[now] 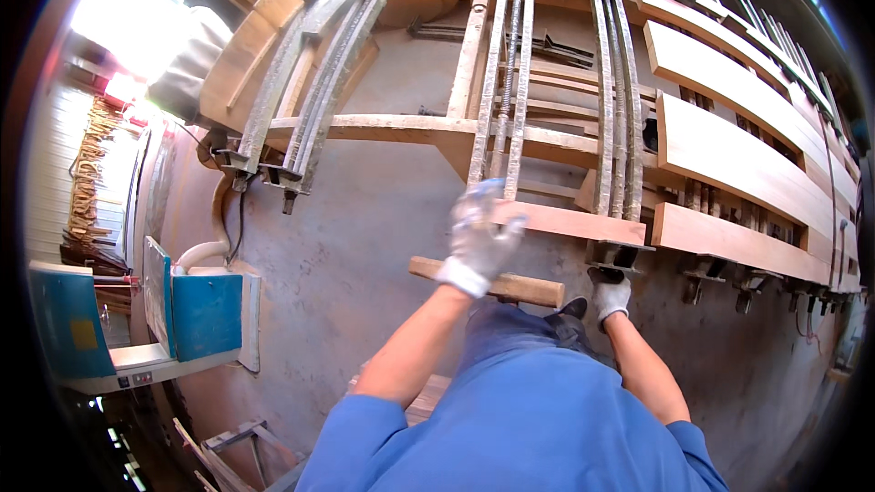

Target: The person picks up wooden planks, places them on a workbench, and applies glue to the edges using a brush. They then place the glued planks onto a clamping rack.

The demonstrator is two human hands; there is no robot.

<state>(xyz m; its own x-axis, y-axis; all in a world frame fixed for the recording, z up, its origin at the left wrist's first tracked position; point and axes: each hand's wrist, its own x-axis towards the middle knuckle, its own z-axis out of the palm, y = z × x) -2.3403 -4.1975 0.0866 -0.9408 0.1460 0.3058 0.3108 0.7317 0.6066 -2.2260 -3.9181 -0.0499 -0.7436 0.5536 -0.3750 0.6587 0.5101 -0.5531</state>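
Note:
My left hand [478, 241], in a white work glove and slightly blurred, hovers with its fingers spread at the left end of a pale wooden board [570, 219]. That board lies across the front ends of long metal bar clamps [606, 100]. My right hand [611, 296], also gloved, is closed at the screw end beneath the clamp's dark metal jaw [618, 255]; the jaw partly hides its fingers. Below my left wrist runs a short wooden bar [524, 289], partly covered by the glove. Another clamp with a threaded rod [507, 64] stands just beyond my left hand.
To the right, several pale boards [729, 150] sit in a row of clamps. A wooden frame beam [383, 128] supports the clamps; two more [319, 91] lean at the left. A blue machine [208, 314] stands at far left on the grey floor [319, 264].

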